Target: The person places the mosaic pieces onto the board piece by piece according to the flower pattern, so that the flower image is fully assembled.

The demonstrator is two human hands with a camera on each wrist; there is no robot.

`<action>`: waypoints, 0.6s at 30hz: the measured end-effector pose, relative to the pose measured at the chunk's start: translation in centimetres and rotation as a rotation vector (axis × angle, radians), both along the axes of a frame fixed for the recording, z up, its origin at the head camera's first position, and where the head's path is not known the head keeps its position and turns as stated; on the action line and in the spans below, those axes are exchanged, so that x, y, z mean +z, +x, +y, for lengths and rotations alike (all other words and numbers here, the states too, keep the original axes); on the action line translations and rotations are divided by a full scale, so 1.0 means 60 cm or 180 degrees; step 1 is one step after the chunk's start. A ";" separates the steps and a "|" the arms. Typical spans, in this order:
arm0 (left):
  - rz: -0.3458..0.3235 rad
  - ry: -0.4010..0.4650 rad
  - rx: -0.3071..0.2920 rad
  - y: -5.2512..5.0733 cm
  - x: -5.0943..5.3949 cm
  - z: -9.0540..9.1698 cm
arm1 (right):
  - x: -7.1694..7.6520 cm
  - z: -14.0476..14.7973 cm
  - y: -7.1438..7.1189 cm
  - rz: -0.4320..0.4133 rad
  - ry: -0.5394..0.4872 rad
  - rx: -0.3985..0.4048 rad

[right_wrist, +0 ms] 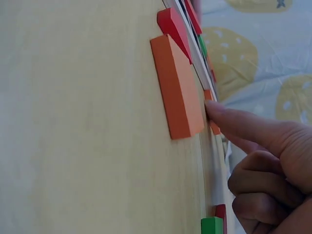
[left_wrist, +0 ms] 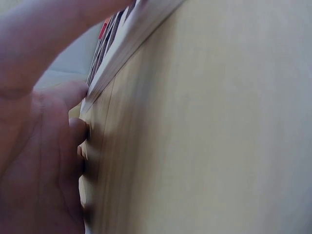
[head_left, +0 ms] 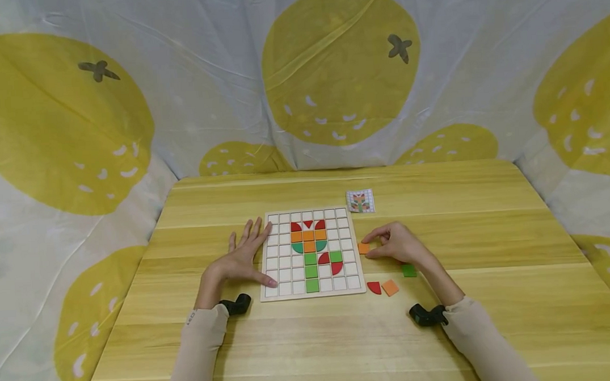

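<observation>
My left hand (head_left: 241, 258) is spread, thumb and fingertips resting on the left edge of a wooden grid board (head_left: 286, 274). On the board, red, orange and green tiles form a flower shape, with an orange row (head_left: 308, 235) and a green stem (head_left: 311, 271). Just off the board's right edge, my right hand (head_left: 398, 244) pinches an orange square tile (head_left: 364, 249) between thumb and fingers. In the right wrist view, that orange tile (right_wrist: 215, 127) shows beside the thumb, its other fingers curled in. The left wrist view shows the palm (left_wrist: 41, 165) beside the board's edge.
Near the board's lower right corner lie a red quarter-round tile (head_left: 373, 288) and another orange square (head_left: 390, 288). A green square (head_left: 409, 270) lies below the right wrist, a red piece (right_wrist: 221, 214) next to it. Behind the board is a small pattern card (head_left: 360, 201).
</observation>
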State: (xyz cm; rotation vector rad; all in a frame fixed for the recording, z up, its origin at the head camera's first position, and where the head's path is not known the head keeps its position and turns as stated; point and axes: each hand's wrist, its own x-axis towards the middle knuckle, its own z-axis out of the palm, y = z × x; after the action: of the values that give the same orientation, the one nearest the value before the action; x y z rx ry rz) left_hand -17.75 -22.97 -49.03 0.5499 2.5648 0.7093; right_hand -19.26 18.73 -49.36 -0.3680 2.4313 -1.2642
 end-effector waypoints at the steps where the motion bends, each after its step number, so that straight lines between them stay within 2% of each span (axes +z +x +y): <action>1: 0.0001 0.0000 0.0001 0.000 0.000 0.000 | 0.000 -0.001 0.000 0.0033 0.0018 0.0008; 6: 0.0004 -0.0003 0.0011 0.000 -0.001 0.000 | 0.003 -0.005 -0.001 0.0109 0.0060 -0.0047; 10: -0.0009 -0.0015 0.0010 0.000 -0.001 0.000 | 0.007 -0.015 -0.001 0.0106 -0.0048 -0.0008; 18: -0.0013 0.0010 0.0009 0.001 -0.002 0.001 | 0.015 -0.074 0.015 -0.0062 -0.0277 0.0184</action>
State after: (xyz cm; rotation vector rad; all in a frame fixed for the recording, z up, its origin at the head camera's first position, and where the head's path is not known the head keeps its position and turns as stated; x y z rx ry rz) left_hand -17.70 -22.94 -49.13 0.5455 2.5617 0.7147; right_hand -18.36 14.28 -48.45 -0.4445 2.3377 -1.3452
